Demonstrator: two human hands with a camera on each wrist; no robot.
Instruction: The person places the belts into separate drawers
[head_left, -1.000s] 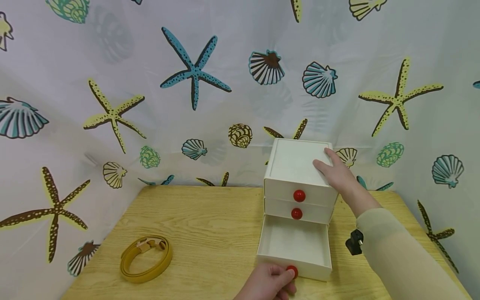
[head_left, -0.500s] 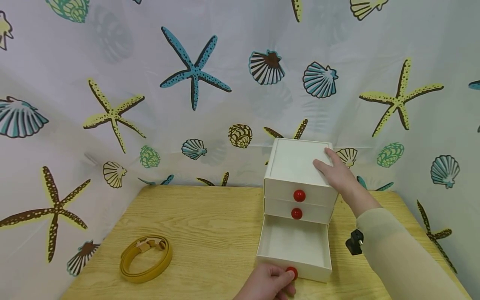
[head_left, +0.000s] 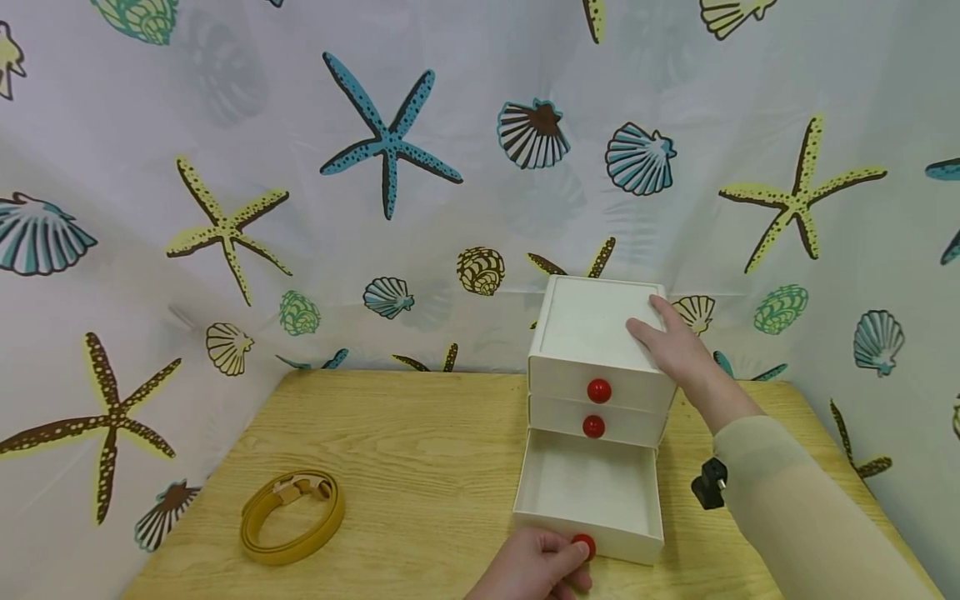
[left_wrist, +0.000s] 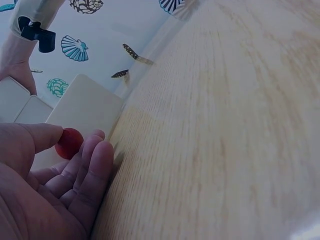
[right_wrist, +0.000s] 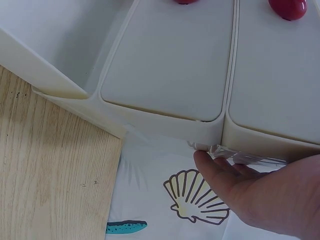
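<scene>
Left hand [head_left: 534, 568], at the near table edge: thumb and fingers pinch the red knob [head_left: 584, 546] of the bottom drawer [head_left: 588, 493], which stands pulled out toward the viewer, its white interior showing nothing inside. Right hand [head_left: 672, 343]: fingers nearly straight, laid flat on the top right of the white drawer unit [head_left: 592, 321], the thumb on the lid; it grips nothing. The forearm, in a beige sleeve [head_left: 795, 508], reaches in from lower right, with a black clip [head_left: 708, 483] beside the wrist.

The unit stands at the back right of the wooden table [head_left: 420, 450], against the curtain. Count: three drawers, each with one red knob; the upper two [head_left: 598, 390] [head_left: 593, 427] are closed. One coiled mustard-yellow belt [head_left: 292, 517] lies well apart, near the left front of the table. A seashell-and-starfish curtain [head_left: 300, 167] encloses the scene.
</scene>
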